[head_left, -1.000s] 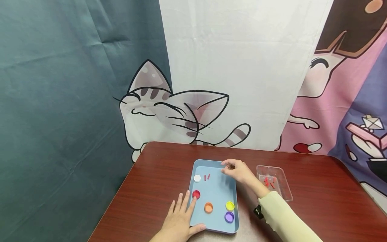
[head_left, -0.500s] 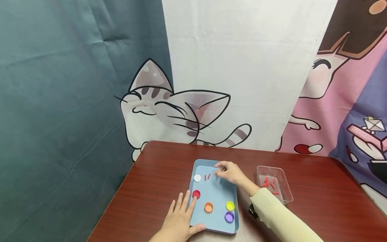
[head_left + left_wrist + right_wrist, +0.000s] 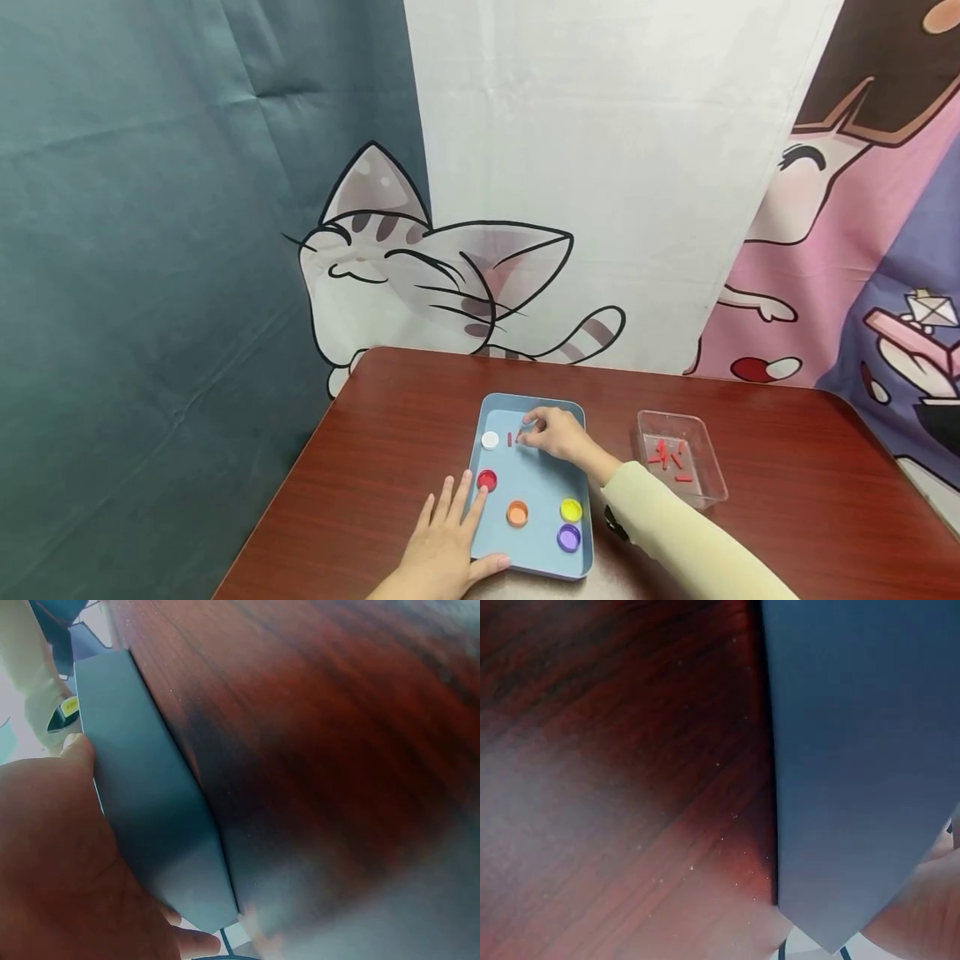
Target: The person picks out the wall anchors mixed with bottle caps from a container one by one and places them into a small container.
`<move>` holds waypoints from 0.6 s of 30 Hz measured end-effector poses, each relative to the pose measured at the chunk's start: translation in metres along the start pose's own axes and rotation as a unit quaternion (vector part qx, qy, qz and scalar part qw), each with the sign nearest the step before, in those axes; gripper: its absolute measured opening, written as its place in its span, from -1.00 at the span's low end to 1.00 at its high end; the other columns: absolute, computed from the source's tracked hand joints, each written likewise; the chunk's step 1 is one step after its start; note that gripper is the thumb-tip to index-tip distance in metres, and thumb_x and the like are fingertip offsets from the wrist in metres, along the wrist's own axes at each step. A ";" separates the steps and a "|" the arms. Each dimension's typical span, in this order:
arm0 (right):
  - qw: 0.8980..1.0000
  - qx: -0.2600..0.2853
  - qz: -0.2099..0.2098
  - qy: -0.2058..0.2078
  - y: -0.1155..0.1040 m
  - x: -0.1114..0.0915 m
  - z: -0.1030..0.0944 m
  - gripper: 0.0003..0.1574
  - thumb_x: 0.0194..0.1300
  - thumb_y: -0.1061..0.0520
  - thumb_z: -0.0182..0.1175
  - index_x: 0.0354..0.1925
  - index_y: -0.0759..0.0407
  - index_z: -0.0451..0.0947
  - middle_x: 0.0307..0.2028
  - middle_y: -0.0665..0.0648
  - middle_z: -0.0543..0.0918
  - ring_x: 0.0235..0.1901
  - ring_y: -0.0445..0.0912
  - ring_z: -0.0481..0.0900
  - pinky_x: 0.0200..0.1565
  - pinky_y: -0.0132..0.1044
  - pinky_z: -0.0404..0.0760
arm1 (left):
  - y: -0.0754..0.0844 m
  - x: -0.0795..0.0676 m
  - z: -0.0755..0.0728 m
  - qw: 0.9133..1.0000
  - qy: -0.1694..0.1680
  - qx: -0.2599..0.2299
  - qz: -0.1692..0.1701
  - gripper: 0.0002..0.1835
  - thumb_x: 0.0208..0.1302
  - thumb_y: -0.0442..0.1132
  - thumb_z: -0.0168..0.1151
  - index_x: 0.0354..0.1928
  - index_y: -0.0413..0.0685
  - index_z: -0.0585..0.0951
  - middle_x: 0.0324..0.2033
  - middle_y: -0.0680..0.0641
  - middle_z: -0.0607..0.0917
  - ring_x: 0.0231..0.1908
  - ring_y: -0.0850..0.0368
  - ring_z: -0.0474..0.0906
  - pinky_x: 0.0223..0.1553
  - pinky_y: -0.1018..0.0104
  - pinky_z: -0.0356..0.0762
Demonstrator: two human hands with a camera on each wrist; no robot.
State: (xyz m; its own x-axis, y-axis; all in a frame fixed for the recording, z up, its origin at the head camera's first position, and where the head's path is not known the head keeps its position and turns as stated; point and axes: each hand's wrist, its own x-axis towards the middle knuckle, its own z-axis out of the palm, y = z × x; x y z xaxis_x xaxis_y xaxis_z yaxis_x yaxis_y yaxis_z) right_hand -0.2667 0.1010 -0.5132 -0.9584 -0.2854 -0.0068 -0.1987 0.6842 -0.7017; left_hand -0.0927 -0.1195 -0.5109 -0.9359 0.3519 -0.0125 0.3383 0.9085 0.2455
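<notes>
A shallow blue tray (image 3: 543, 492) lies on the table. My left hand (image 3: 442, 546) rests with spread fingers over its left edge. Its index fingertip overlaps the rim of a red round cap (image 3: 487, 479); contact is unclear. My right hand (image 3: 555, 432) reaches over the tray's far half, thumb and index finger bent with a gap between them. Beside the thumb tip lies one small red stick (image 3: 518, 436). Another red stick (image 3: 509, 439) lies parallel nearby, with a white round cap (image 3: 490, 440) left of it. Neither wrist view shows any stick.
Orange (image 3: 517, 513), yellow (image 3: 571, 510) and purple round caps (image 3: 568, 537) sit in the tray's near half. Right of the tray stands a clear plastic box (image 3: 716, 479) holding several red sticks (image 3: 663, 454). Printed curtains (image 3: 600, 167) hang behind the wooden table (image 3: 360, 467).
My right hand has moved left across the tray, from its far right edge to the two red sticks. The arm uncovers more sticks in the clear box. My left hand stays put.
</notes>
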 end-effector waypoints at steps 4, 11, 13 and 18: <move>1.000 -0.020 0.002 -0.004 -0.001 0.002 0.004 -0.63 0.12 0.08 0.51 -0.13 0.18 0.68 -0.50 -0.02 0.59 -0.52 -0.18 0.49 -0.44 -0.33 0.49 | -0.001 0.000 0.001 1.000 -0.002 -0.001 -0.001 0.06 0.21 0.58 -0.02 0.56 0.01 0.23 0.57 -0.21 0.10 0.51 -0.33 0.05 0.37 -0.33 0.14; 0.998 -0.061 -0.003 0.004 0.000 0.005 0.011 -0.63 0.08 0.01 0.55 -0.19 0.13 0.69 -0.54 -0.05 0.55 -0.55 -0.19 0.46 -0.49 -0.35 0.43 | -0.002 0.001 0.001 1.000 -0.001 0.000 -0.001 0.06 0.21 0.58 -0.02 0.56 0.01 0.24 0.57 -0.21 0.10 0.51 -0.33 0.05 0.37 -0.33 0.14; 0.997 -0.073 -0.006 0.005 0.001 0.006 0.013 -0.62 0.07 0.00 0.56 -0.19 0.13 0.69 -0.54 -0.04 0.55 -0.54 -0.19 0.46 -0.50 -0.35 0.43 | -0.002 0.001 0.002 1.000 -0.003 -0.002 -0.004 0.06 0.21 0.57 -0.01 0.56 0.01 0.24 0.57 -0.21 0.10 0.52 -0.32 0.04 0.38 -0.32 0.13; 0.996 -0.085 -0.012 0.004 0.003 0.006 0.015 -0.62 0.07 -0.02 0.56 -0.19 0.08 0.67 -0.52 -0.02 0.55 -0.54 -0.16 0.45 -0.52 -0.35 0.43 | -0.003 0.001 0.004 1.000 0.001 -0.002 0.000 0.06 0.21 0.57 -0.01 0.55 0.00 0.25 0.56 -0.22 0.12 0.51 -0.33 0.06 0.37 -0.33 0.15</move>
State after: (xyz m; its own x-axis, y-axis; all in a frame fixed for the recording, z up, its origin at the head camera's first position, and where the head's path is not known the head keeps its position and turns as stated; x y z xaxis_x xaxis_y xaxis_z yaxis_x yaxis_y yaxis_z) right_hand -0.2696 0.0909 -0.5263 -0.9544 -0.2982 0.0143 -0.2525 0.7808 -0.5714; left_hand -0.0942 -0.1207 -0.5150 -0.9361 0.3515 -0.0108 0.3378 0.9074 0.2501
